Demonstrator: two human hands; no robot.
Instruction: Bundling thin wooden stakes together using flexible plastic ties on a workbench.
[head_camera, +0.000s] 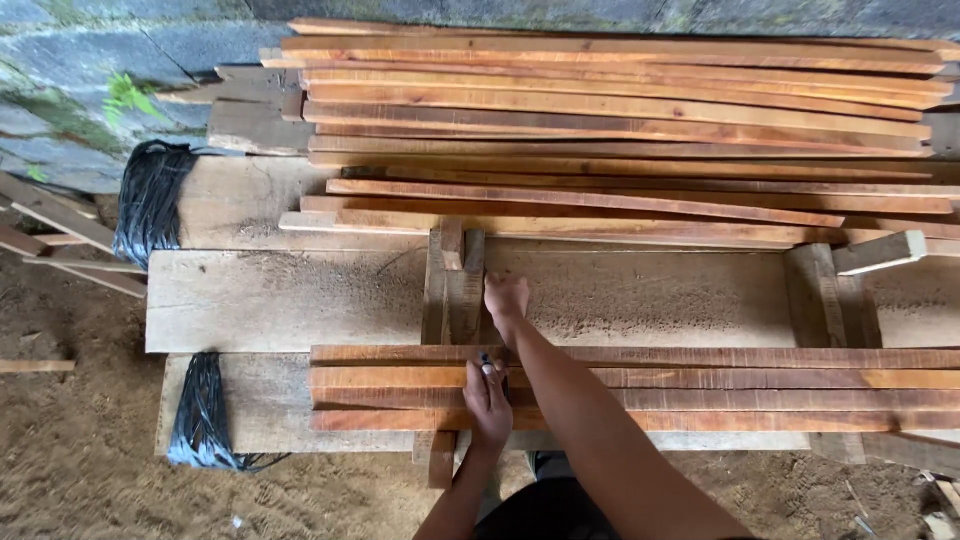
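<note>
My left hand (487, 400) rests on a row of reddish wooden slats (700, 388) laid side by side on the bench, holding a small dark marker (487, 362) with its tip at the far slat. My right hand (506, 297) reaches over the slats, fist closed, and presses on the sawdust-covered plank (300, 300) beside an upright wooden block (452, 285). My right forearm crosses over the slats.
A large pile of long reddish slats (620, 120) lies at the back against a stone wall. Another wooden block (830, 295) stands at right. Black plastic strapping (150, 200) hangs at the bench's left end. Sawdust covers the ground (70, 450).
</note>
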